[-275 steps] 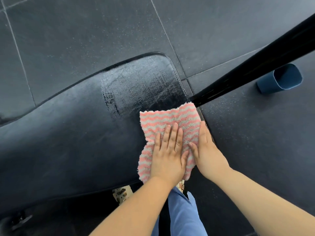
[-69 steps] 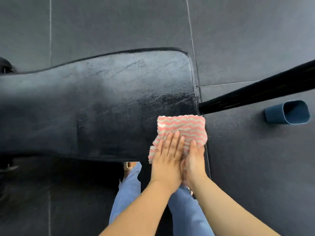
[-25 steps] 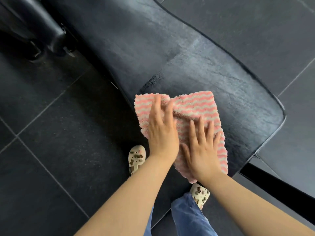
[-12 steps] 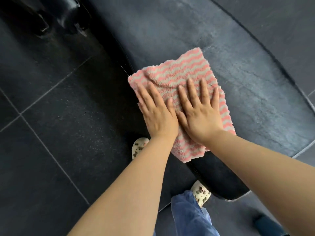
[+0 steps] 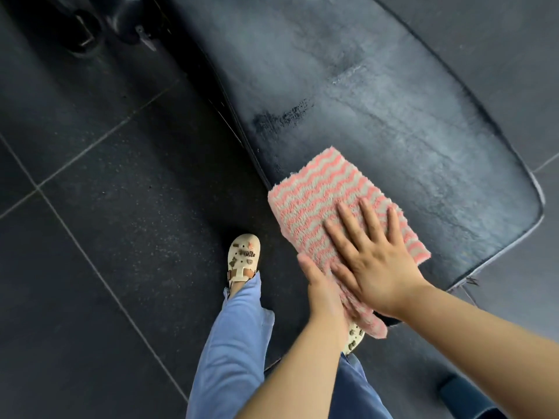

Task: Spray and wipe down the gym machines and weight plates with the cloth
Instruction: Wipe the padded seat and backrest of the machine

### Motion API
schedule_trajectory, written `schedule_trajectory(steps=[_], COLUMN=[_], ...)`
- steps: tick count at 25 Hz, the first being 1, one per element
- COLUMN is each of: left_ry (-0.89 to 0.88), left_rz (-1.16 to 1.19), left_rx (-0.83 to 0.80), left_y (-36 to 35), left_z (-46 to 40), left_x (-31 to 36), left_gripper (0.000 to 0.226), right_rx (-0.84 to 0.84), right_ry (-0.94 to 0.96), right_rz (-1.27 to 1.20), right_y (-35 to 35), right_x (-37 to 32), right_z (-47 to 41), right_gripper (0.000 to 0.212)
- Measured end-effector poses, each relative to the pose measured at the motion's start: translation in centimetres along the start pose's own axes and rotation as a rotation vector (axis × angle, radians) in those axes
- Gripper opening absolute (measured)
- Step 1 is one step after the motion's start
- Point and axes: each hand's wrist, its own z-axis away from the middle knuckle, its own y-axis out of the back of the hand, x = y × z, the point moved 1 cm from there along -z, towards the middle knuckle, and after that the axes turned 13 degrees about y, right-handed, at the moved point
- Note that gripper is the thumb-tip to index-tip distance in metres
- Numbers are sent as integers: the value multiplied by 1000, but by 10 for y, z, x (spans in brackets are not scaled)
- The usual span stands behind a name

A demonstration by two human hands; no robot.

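The cloth (image 5: pixel 335 207) lies on the bench pad (image 5: pixel 408 122), at its near edge. The right hand (image 5: pixel 375 255) presses it flat, fingers (image 5: pixel 367 213) straight and spread. The left hand (image 5: pixel 322 285) grips the overhanging corner. Unwiped pad extends ahead-left along its long axis.

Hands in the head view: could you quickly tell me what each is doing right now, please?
Left hand: at the cloth's near edge, fingers hidden, so grip cannot be told.
Right hand: open, fingers spread flat, pressing the cloth onto the bench pad.
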Motion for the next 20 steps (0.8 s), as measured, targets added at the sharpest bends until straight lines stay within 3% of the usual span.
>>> schedule_trajectory(steps=[3,6,8,10,12,16,17,20], left_ry=[194,222,56,-153,-323,-352,-275,119], left_rz=[41,-101,-145,-267,-327,-126,-104,-41], left_rx=[16,139,290,484,573,492,440,109], left_y=[8,17,29,43,53,52,47,24], left_z=[7,1,-12,-16,-21,-35,-35,-22], left_x=[-30,-42,-34,-9,21,33,23,-13], left_gripper=[75,62,39,30,27,14,8,46], right_rx=[-57,-90,-107,-95,-51,35,41,19], right_ry=[-23,-87,-112,-113,-114,-145,-156,-172], right_rz=[-26,-39,-45,-51,-79,-169,-181,-145], right_y=[-10,-16,-14,-10,-6,-4,-4,-10], right_x=[-11,-22,-27,-30,-33,-32,-32,-34], right_z=[41,64,67,65,63,61,62,65], right_gripper=[63,63,63,66,71,66,65,63])
